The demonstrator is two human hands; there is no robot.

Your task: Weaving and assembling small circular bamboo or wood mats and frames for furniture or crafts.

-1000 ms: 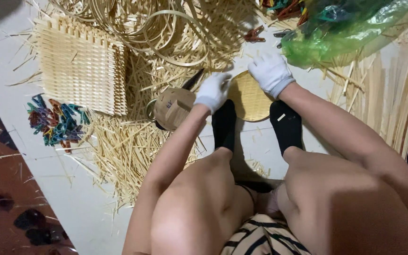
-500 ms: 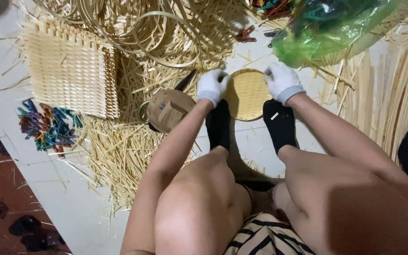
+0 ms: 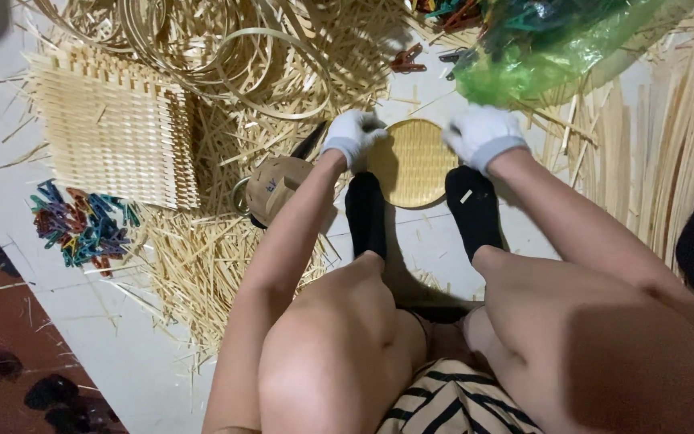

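Observation:
A small round woven bamboo tray (image 3: pixel 411 165) stands on the white floor between my two feet in black socks. My left hand (image 3: pixel 353 137), in a white glove, grips its left rim. My right hand (image 3: pixel 482 135), also gloved, closes on its right rim. Both hands are at the tray's upper edge, and my bare knees fill the foreground below.
A square woven mat (image 3: pixel 114 133) lies at the left among loose bamboo strips and coiled hoops (image 3: pixel 226 56). A pile of coloured clips (image 3: pixel 82 225) sits below it. A tan cap (image 3: pixel 279 185) lies beside my left arm. A green plastic bag (image 3: pixel 540 48) is at the top right.
My hands have come down from above onto the tray's rim, and the view has shifted slightly. The tray stays between my feet.

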